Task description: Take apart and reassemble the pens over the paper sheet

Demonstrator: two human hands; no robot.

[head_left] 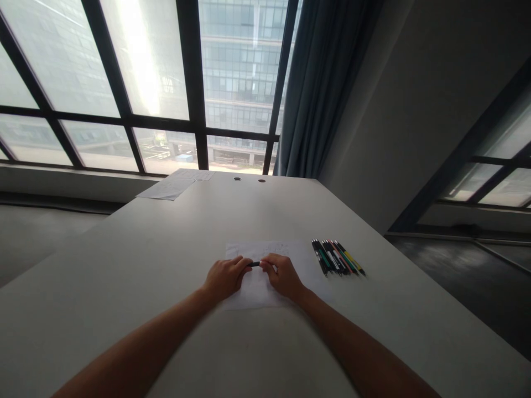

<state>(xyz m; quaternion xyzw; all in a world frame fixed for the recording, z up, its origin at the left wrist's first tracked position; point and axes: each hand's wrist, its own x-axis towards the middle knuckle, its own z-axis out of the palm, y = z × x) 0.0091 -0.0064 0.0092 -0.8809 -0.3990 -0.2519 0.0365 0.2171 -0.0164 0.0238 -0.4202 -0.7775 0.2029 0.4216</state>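
**Two hands pinch one pen over the paper**

Head view: the left hand (224,278) and right hand (284,275) each pinch an end of a dark pen (254,264) above a sheet of paper (265,250). It looks light, stiff and slick, best gripped at the barrel. More pens (337,257) lie to the right.

Papers (176,187) at table's (124,265) far edge; curtain (319,83) beside window (145,83).

No readable text, faint marks on the sheet of paper (265,276) at lower centre of the frame too blurred to read, print on the papers (176,185) at centre left equally illegible, pens (338,257) without legible branding
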